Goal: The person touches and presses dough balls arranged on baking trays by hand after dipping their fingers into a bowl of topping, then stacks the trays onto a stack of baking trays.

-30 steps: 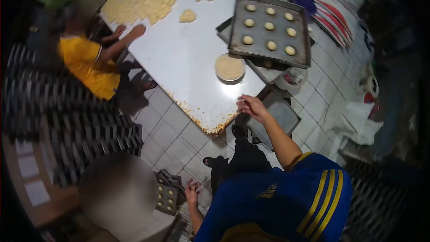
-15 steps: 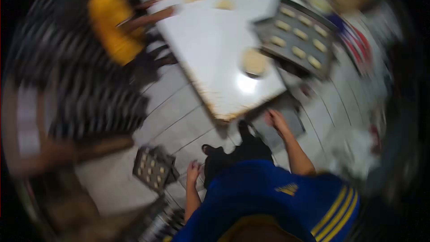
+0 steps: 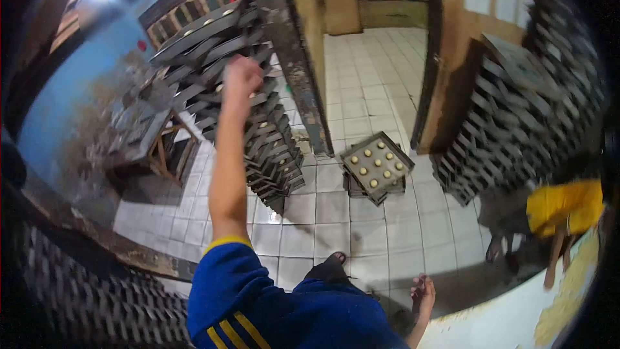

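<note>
My left hand (image 3: 243, 76) is raised at the end of a stretched arm, in front of a tall stack of dark baking trays (image 3: 258, 136). It is blurred and its fingers are turned away; whether it touches a tray cannot be made out. Low on the right, my right hand (image 3: 423, 292) hangs with bent, parted fingers and holds nothing. It is beside the edge of the white table (image 3: 478, 329). On the tiled floor ahead, a tray of round dough pieces (image 3: 363, 160) lies on top of other trays, turned at an angle to them.
More tray stacks stand at the right (image 3: 510, 110) and lower left (image 3: 97, 291). A doorway with a worn post (image 3: 303, 58) opens ahead. A wooden stand (image 3: 169, 148) is at the left. A person in a yellow shirt (image 3: 562, 207) is at the table, near a dough sheet (image 3: 568, 291).
My view has swung left from the table toward the doorway and tray stacks. My left arm has risen forward. The floor trays now lie ahead; my right hand is lower in view.
</note>
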### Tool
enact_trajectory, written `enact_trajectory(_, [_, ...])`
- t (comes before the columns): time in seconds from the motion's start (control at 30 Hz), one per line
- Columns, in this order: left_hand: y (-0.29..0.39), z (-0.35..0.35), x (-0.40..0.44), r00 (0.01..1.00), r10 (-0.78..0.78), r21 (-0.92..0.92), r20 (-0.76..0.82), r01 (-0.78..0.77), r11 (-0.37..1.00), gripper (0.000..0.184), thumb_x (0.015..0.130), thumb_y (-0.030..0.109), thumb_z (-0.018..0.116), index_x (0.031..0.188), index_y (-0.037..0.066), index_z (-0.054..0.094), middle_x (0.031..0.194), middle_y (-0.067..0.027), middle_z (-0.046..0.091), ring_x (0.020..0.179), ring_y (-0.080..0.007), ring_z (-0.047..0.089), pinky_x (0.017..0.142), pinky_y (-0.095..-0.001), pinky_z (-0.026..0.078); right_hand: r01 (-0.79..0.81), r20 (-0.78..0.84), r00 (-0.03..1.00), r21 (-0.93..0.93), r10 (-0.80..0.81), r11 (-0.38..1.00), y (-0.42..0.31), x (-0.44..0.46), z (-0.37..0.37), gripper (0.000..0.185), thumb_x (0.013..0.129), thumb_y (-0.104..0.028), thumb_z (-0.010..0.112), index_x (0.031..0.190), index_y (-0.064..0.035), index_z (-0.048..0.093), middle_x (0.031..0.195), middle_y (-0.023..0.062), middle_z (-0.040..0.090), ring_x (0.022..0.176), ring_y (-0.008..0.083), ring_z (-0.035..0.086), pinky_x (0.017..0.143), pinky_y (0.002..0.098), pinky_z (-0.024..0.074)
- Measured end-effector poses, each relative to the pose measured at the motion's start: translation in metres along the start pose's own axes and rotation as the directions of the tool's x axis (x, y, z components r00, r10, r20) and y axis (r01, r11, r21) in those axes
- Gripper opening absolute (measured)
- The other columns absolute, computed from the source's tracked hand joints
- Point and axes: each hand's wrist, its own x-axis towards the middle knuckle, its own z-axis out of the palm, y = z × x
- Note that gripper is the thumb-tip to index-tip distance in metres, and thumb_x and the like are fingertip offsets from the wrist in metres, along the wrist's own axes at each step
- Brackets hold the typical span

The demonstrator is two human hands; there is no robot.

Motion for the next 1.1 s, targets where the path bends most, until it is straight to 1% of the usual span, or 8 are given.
enact_trajectory(0.07, [0.002,-0.140,0.084,0.946,0.031,-0.090,-0.321,-0.063,0.994,0.022,0.103,0.028,0.059,0.097,0.007,0.064,0.091,-0.0077,0.070,0.076,-0.0192,0.066,0.069,-0.0335,0.056,0.027,0.082,0.996,-0.029,-0.024,0.999,-0.005,0.040,0.036,0.054,0.106,-0.051,0.062,0.138,-0.0077,0.061,0.109,0.0075,0.069,0.071,0.0147,0.062,0.060,0.0274,0.0495])
enact_trajectory(0.13, [0.008,-0.243,0.141,0.724,-0.135,-0.323,-0.676,-0.126,0.938,0.045,0.100,0.029,0.067,0.136,0.003,0.060,0.109,-0.0153,0.071,0.102,-0.0291,0.073,0.082,-0.0400,0.062,0.054,0.067,0.996,-0.006,-0.053,0.999,-0.007,0.068,0.083,0.057,0.106,-0.052,0.061,0.141,-0.0076,0.059,0.113,0.0090,0.068,0.073,0.0158,0.062,0.061,0.0273,0.0493])
enact_trajectory(0.27, [0.020,-0.338,0.223,0.737,-0.164,-0.395,-0.656,-0.149,0.907,0.065,0.103,0.033,0.065,0.155,0.003,0.041,0.134,-0.0226,0.064,0.125,-0.0360,0.067,0.108,-0.0473,0.056,-0.106,-0.012,0.994,-0.136,0.105,0.985,0.007,0.118,0.162,0.055,0.107,-0.051,0.057,0.139,-0.0066,0.059,0.115,0.0072,0.068,0.083,0.0181,0.060,0.069,0.0335,0.0490])
enact_trajectory(0.33, [0.030,-0.328,0.248,0.679,-0.437,-0.511,-0.590,0.104,0.853,0.071,0.102,0.037,0.065,0.158,0.004,0.037,0.154,-0.0264,0.052,0.141,-0.0413,0.054,0.120,-0.0533,0.044,-0.130,0.004,0.991,-0.134,0.131,0.982,0.013,0.138,0.202,0.052,0.107,-0.049,0.057,0.137,-0.0072,0.060,0.116,0.0058,0.067,0.087,0.0187,0.059,0.073,0.0355,0.0479])
enact_trajectory(0.43, [0.008,-0.307,0.291,0.745,-0.373,-0.394,-0.553,0.160,0.905,0.066,0.104,0.046,0.056,0.161,0.016,0.040,0.167,-0.0158,0.043,0.152,-0.0361,0.040,0.126,-0.0536,0.033,-0.166,0.170,0.971,-0.041,0.170,0.985,0.013,0.160,0.263,0.043,0.107,-0.045,0.060,0.131,-0.0093,0.062,0.113,0.0045,0.066,0.089,0.0193,0.058,0.077,0.0324,0.0469])
enact_trajectory(0.7, [-0.069,-0.331,0.396,0.609,-0.262,-0.261,-0.748,0.093,0.961,0.059,0.103,0.046,0.054,0.152,0.013,0.051,0.154,-0.0157,0.056,0.136,-0.0405,0.053,0.110,-0.0638,0.040,-0.089,0.253,0.963,-0.011,0.089,0.996,-0.015,0.177,0.365,0.043,0.106,-0.048,0.062,0.127,-0.0110,0.064,0.113,0.0045,0.067,0.090,0.0176,0.060,0.075,0.0319,0.0495])
enact_trajectory(0.93, [-0.111,-0.365,0.453,0.697,-0.286,-0.344,-0.657,0.061,0.937,0.055,0.101,0.045,0.053,0.143,0.010,0.060,0.142,-0.0155,0.067,0.122,-0.0444,0.065,0.096,-0.0727,0.047,-0.089,0.112,0.990,0.055,0.082,0.995,-0.003,0.147,0.336,0.048,0.104,-0.049,0.063,0.132,-0.0104,0.060,0.115,0.0049,0.064,0.090,0.0172,0.059,0.076,0.0319,0.0492])
enact_trajectory(1.1, [-0.046,-0.293,0.351,0.798,-0.084,-0.147,-0.597,-0.006,0.989,0.058,0.097,0.038,0.066,0.144,0.006,0.057,0.143,-0.0176,0.064,0.128,-0.0329,0.064,0.099,-0.0465,0.055,-0.035,0.039,0.999,0.099,0.032,0.994,-0.001,0.127,0.299,0.053,0.104,-0.048,0.063,0.139,-0.0094,0.056,0.120,0.0069,0.062,0.093,0.0190,0.059,0.077,0.0311,0.0490])
